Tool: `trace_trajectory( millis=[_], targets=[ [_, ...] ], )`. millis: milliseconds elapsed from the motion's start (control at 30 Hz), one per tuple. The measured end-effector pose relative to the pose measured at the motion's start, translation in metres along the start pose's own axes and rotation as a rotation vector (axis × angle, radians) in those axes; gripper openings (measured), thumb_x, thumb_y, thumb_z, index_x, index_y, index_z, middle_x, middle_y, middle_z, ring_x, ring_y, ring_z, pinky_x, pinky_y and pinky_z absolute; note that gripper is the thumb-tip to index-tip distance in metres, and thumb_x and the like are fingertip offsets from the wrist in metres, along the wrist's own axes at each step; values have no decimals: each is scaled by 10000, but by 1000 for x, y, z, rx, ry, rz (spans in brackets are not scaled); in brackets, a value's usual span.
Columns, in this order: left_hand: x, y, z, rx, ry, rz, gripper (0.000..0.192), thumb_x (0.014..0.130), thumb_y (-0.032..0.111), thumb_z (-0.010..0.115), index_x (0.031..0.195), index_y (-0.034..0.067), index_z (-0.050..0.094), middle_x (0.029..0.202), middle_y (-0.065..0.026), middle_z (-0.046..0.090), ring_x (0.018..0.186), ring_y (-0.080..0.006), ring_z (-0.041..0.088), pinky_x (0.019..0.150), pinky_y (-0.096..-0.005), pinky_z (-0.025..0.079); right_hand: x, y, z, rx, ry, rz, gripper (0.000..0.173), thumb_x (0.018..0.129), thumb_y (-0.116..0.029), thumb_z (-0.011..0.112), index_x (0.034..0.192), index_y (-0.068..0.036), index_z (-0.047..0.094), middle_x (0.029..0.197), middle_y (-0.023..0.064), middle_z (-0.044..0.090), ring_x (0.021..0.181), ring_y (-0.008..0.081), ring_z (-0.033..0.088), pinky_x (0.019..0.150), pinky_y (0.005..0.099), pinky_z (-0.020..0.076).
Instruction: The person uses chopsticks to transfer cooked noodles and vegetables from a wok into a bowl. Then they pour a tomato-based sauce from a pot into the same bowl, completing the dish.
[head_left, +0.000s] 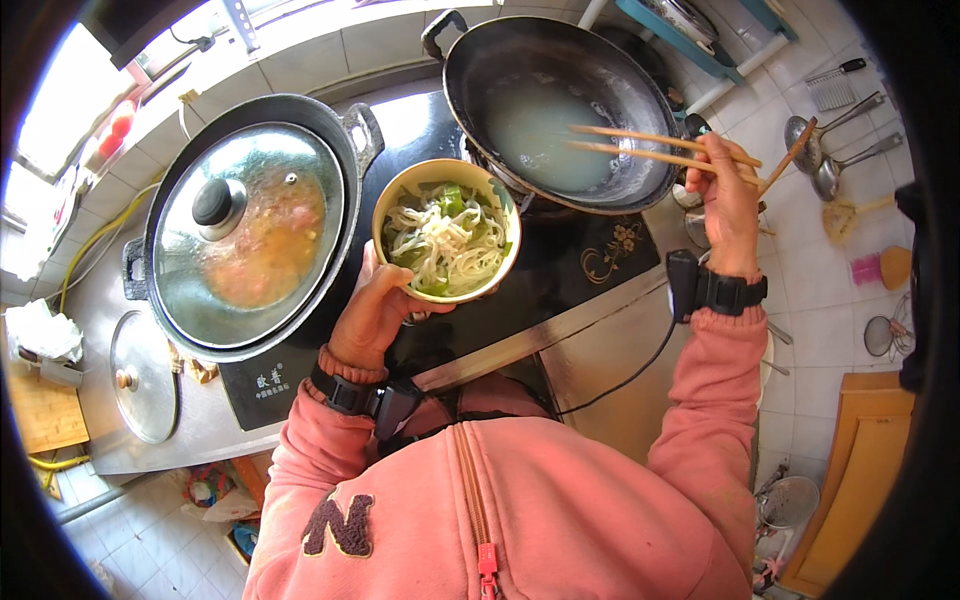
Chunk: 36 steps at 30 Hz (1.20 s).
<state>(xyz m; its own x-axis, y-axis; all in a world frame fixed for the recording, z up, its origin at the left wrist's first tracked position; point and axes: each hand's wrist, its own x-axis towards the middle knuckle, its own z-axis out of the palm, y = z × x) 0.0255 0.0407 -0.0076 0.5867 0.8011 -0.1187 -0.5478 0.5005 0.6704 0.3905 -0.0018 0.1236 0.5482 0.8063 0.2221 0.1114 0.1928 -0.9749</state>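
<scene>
My left hand (382, 300) grips a yellow bowl (381, 214) by its lower left side, with the thumb near the rim. White noodles (442, 240) with green leafy vegetables fill the bowl. In my right hand (727, 199) is a pair of wooden chopsticks (637, 144), pointing left. Their tips hang over a large dark wok (637, 82), whose cloudy pale liquid (540, 127) has some froth at the edge. The wok sits on a burner of the black glass cooktop (525, 277), up and to the right of the bowl.
Left of the bowl stands a black two-handled pot (247, 105) under a glass lid (180, 277), with reddish-orange food inside. Another glass lid (146, 382) lies on the steel counter (97, 450). Ladles (806, 142) and other utensils hang on the tiled wall at right.
</scene>
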Motion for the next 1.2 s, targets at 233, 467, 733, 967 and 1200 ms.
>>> trace_trajectory(
  millis=[233, 467, 733, 967, 1200],
  targets=[
    [2, 0, -2, 1, -1, -6, 524, 856, 58, 487, 1332, 26, 271, 1322, -169, 416, 1130, -317, 562, 768, -459, 598, 17, 37, -11, -84, 42, 244, 204, 917, -230, 643, 931, -27, 630, 739, 51, 625, 533, 99, 600, 442, 204, 486],
    [3, 0, -6, -1, -16, -9, 531, 861, 69, 484, 1339, 35, 255, 1308, -174, 430, 1114, -322, 573, 772, -456, 597, 17, 56, 24, 34, 17, 212, 265, 914, -287, 646, 859, -30, 617, 700, 54, 631, 542, 120, 625, 483, 229, 539],
    [2, 5, -12, -18, -7, -26, 580, 855, 62, 496, 1369, 31, 228, 1330, -183, 425, 1120, -344, 572, 783, -471, 592, 12, 50, 26, 141, -48, 294, 233, 919, -256, 642, 875, -27, 644, 710, 49, 638, 566, 122, 620, 509, 232, 534],
    [1, 7, -6, -37, -12, -19, 527, 856, 38, 482, 1329, 20, 251, 1313, -187, 424, 1127, -344, 565, 781, -469, 595, -4, 31, 30, 412, -103, 360, 253, 932, -262, 621, 894, -12, 630, 729, 65, 620, 559, 134, 592, 507, 235, 496],
    [1, 5, -6, -29, -6, -13, 520, 859, 38, 480, 1328, 21, 256, 1322, -181, 416, 1157, -335, 544, 783, -476, 592, -21, 10, 28, 299, -259, 115, 251, 945, -261, 601, 948, -13, 638, 786, 74, 618, 597, 132, 576, 498, 208, 446]
  ],
)
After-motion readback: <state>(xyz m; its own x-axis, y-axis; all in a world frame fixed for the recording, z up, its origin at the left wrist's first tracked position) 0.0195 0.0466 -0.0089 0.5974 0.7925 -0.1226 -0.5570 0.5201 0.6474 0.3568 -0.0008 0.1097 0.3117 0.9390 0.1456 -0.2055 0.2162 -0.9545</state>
